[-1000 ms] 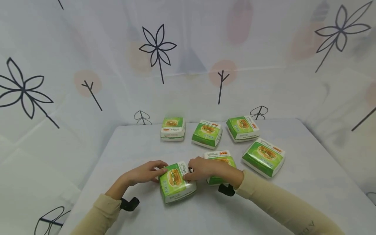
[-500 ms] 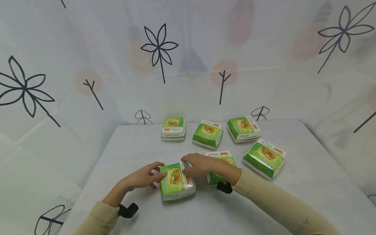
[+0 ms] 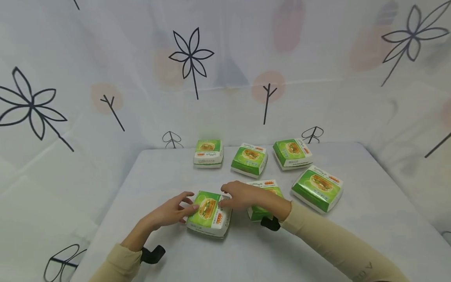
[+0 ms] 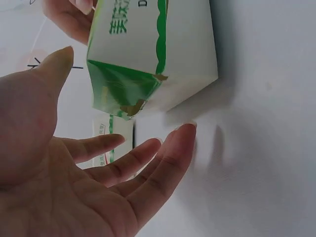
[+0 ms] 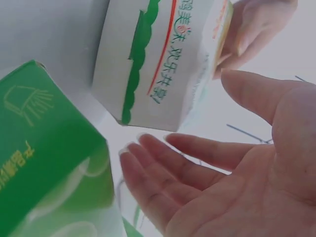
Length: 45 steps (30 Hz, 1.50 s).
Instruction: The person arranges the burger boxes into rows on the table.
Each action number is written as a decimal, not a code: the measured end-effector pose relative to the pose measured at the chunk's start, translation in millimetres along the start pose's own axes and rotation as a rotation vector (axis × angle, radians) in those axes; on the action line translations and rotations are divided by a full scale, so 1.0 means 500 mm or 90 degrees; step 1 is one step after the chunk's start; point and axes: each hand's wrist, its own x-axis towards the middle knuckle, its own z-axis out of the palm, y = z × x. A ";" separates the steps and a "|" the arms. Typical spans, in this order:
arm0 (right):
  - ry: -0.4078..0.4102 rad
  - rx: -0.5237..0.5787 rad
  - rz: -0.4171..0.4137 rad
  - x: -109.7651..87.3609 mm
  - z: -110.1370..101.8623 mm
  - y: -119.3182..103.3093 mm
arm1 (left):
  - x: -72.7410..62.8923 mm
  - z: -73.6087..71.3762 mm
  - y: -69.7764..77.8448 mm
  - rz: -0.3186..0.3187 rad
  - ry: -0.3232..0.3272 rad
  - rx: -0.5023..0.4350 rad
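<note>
Left hand: it stays at nine o'clock of the middle box; its fingers are loosely spread and a little bent, and I see them pinching nothing.
Right hand: at two o'clock of this same box, also with relaxed, separated fingers. Whether its thumb touches the box, I cannot tell.
Middle box: it lies between both hands, burger picture upward. Because neither hand seems to grip it, a push from only one side could, I think, turn it askew.
Box corner: it shows brown marks, perhaps wear; a hard squeeze there could dent the carton.
Covered box: at three o'clock, partly below the right forearm. A low sweep of this arm could displace it.
Black device: under the right wrist, close to the covered box; if the arm sinks, it may knock there.
Outer boxes: one at twelve o'clock, others between one and three. The biggest-looking box, near three, seems most exposed to a wide swing of the right sleeve.
</note>
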 end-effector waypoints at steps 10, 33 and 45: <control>-0.014 0.017 -0.022 0.010 0.005 0.010 | 0.001 -0.003 -0.004 0.013 -0.013 0.001; -0.012 0.031 0.051 0.007 0.016 0.006 | 0.009 0.002 -0.007 -0.017 0.030 -0.045; -0.009 0.069 0.075 -0.008 0.030 -0.003 | 0.030 0.004 -0.011 -0.016 0.015 -0.112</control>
